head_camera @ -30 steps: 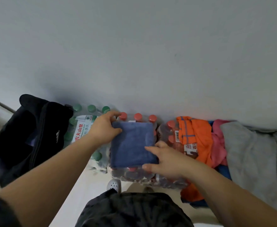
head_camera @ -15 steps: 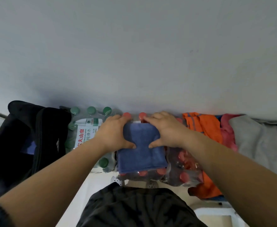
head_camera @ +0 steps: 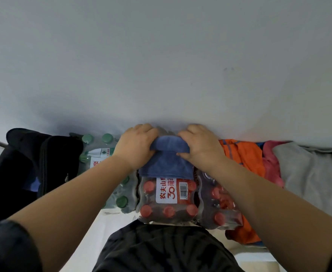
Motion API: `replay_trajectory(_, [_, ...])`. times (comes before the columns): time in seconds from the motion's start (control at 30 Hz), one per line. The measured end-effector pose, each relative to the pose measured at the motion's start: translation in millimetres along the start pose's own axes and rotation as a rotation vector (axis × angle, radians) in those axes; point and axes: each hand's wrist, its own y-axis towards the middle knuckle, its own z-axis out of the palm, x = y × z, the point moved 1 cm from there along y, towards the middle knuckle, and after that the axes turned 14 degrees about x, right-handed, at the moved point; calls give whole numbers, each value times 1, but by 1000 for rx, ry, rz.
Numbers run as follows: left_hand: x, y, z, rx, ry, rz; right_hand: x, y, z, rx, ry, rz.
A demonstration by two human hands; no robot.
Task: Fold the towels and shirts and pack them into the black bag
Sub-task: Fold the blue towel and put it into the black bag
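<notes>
Head view: left hand (head_camera: 136,146) and right hand (head_camera: 199,145) each pinch the far edge of a folded blue terry towel (head_camera: 166,166). It lies atop a shrink-wrapped pack of red-capped bottles (head_camera: 168,201), with the open black fabric bag (head_camera: 33,163) well to its left

We record three shrink-wrapped bottle packs side by side on the pale floor (head_camera: 110,225): one green-capped pack (head_camera: 102,154) and two red-capped. The blue towel (head_camera: 167,163) lies on the middle pack (head_camera: 168,195). An orange garment (head_camera: 245,158) drapes over the rightmost pack (head_camera: 218,203).
</notes>
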Motion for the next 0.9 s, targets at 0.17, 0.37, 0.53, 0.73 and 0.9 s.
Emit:
replay_trajectory(0.17, [-17,-28,8,-45,15,0,1,-32,17,37,102,-73])
replay_trajectory(0.37, [-31,-79,32,105,62,8,6,-75,34,109,55,-151])
replay_trajectory(0.53, [-37,-109,54,296,119,-3,4,-91,50,288,-104,-180])
replay_trajectory(0.73, [-46,-105,44,267,-7,-62,7,-97,50,392,-225,-201])
replay_trajectory(0.9, [-66,-44,15,160,-102,-127,7,-96,49,385,-179,-219])
